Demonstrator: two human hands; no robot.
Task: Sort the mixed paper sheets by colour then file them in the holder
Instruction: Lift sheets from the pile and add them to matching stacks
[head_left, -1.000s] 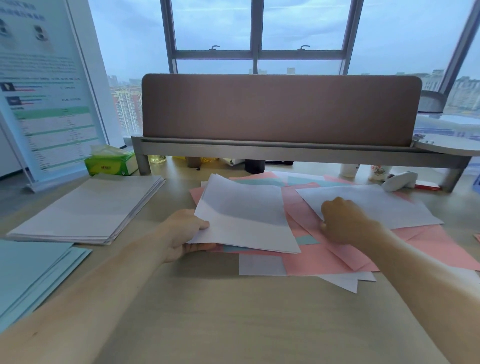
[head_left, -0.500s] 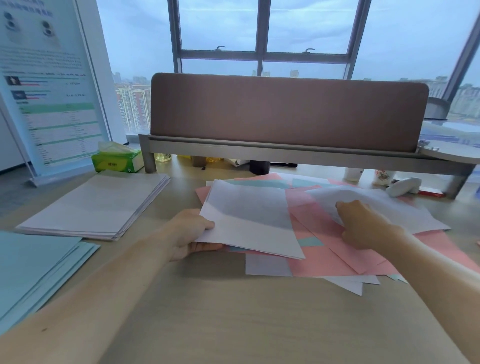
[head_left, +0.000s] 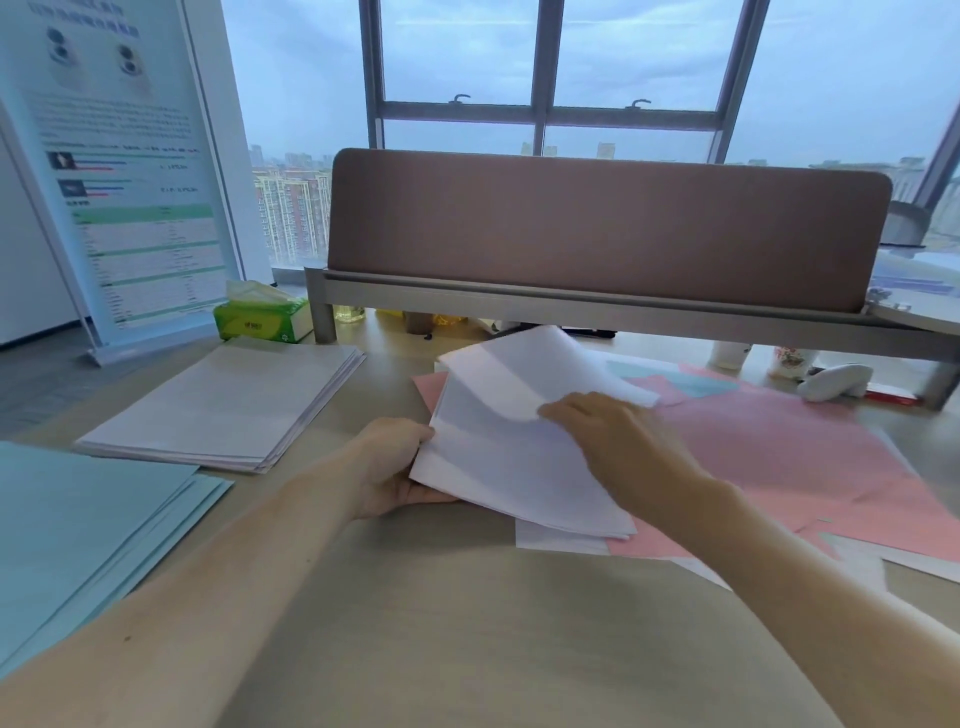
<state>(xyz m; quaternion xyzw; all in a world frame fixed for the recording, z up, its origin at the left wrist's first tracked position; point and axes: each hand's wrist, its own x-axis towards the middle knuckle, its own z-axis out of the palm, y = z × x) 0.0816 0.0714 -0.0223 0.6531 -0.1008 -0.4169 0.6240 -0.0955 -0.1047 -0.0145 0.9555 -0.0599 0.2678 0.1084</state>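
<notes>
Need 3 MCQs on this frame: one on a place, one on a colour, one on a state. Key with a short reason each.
1. Where does the sorted white stack lie?
A. on the desk, left of the left hand
B. on the grey shelf
C. on the floor

2. What colour are the gripped sheets in the left hand?
A. pink
B. blue
C. white

3. What is the right hand doing?
A. lying flat on bare desk
B. holding a white sheet over the gripped sheets
C. gripping the tissue box

Key:
1 A: the stack sits on the desk between the left hand and the blue stack.
2 C: they are white; the pink sheets lie on the desk.
3 B: its fingers hold the sheet's edge, above the bundle.
</notes>
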